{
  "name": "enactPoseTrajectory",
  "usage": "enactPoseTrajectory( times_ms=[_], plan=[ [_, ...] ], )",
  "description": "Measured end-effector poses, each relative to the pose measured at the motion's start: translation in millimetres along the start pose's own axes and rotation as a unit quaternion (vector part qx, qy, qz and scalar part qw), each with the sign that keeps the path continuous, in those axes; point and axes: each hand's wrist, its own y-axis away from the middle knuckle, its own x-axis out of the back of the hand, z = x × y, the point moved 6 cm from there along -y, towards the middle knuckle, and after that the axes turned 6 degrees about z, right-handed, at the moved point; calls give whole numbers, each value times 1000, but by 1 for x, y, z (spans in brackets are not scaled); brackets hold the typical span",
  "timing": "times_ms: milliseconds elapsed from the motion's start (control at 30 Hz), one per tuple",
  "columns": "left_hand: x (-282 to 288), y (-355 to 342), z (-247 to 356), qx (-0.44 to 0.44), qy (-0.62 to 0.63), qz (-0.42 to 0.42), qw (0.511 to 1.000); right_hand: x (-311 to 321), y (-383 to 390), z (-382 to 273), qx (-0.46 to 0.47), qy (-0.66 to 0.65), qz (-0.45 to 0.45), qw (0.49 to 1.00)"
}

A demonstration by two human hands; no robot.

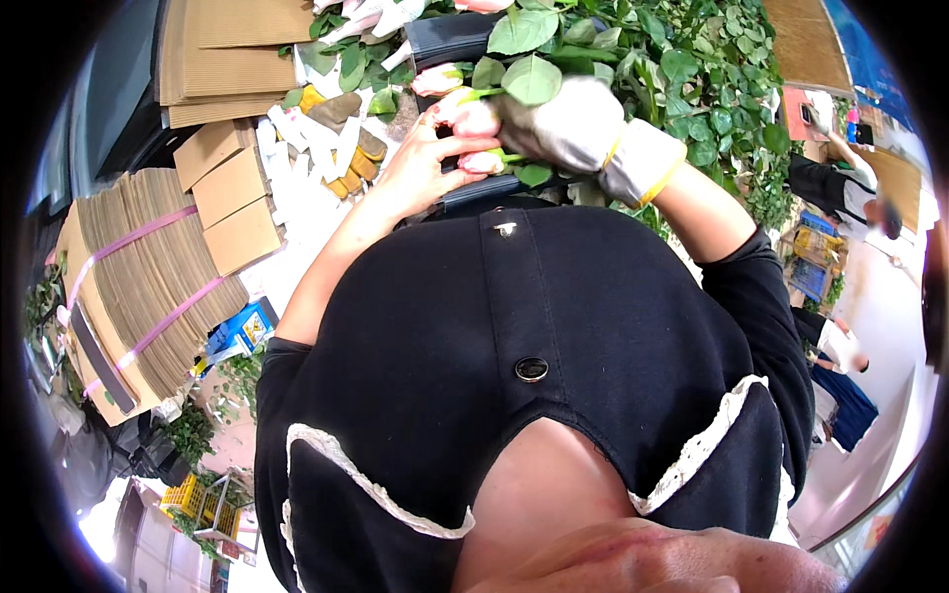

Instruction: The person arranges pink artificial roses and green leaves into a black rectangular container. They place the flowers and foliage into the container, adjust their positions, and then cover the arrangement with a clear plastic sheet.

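Note:
Several pink roses [473, 119] lie side by side in front of my chest, with their heads toward the left and their green stems and leaves toward the right. My bare left hand [427, 163] is on the rose heads, its fingers curled around them. On my right hand [568, 124] is a whitish work glove with a yellow edge at the cuff. It is closed on the stems just behind the heads, and a large green leaf [532, 79] covers part of its fingers. Under the roses shows a dark surface [484, 196].
Leafy stems [702, 109] pile up at the right. White strips [314, 148] and a yellow-grey glove [354, 163] lie left of my left hand. Cardboard sheets [232, 69] and a strapped cardboard bundle [148, 272] stand farther left. Other people [845, 193] are at far right.

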Motion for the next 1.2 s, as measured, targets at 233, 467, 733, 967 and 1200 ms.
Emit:
enactPoseTrajectory(
  times_ms=[233,467,733,967,1200],
  plan=[
    [-1,6,-6,-4,13,-12,1000,7,-19,-16,-34,3,-233,972],
    [3,2,0,-20,47,-26,998,42,-22,-9,-41,-197,-199,959],
    [2,-7,6,10,-16,-1,1000,18,-17,-8,-133,-168,-233,949],
    [-1,-3,0,-40,-68,6,997,15,-28,-6,-146,-14,-228,963],
    [1,-4,5,-55,-77,24,995,38,-5,10,-178,64,-363,912]
  ],
)
